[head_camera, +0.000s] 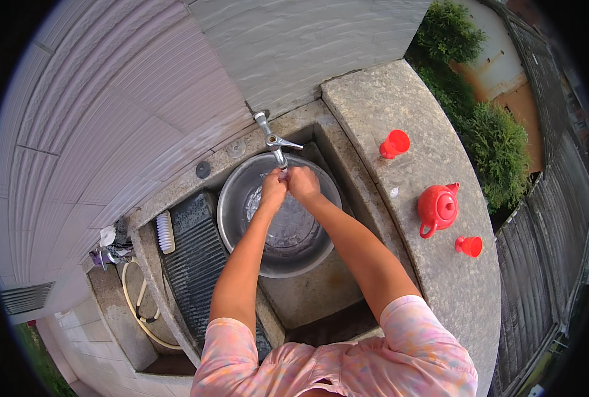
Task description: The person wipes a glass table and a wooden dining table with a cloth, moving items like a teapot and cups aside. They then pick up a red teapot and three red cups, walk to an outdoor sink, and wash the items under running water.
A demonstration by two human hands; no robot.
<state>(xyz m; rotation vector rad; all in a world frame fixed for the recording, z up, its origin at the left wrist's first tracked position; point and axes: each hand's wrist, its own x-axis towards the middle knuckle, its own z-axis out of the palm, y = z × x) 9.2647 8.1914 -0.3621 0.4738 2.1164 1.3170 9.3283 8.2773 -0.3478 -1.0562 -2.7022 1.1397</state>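
My left hand (274,188) and my right hand (303,183) meet right under the spout of a chrome tap (273,140). Their fingers are curled together, and water runs over them. Whether anything small is held between them is hidden. Below both hands, a wide stainless steel basin (235,198) holds some clear water with ripples and bubbles. The basin stands in a stone sink (309,297), its left side against the ribbed washboard slab (195,263).
A red teapot (434,211), a red cup (395,144) and a second red cup (469,246) rest on the stone ledge (364,109) to the right. At left are a scrubbing brush (165,232), a black drain plug (203,169) and a pale hose (131,307).
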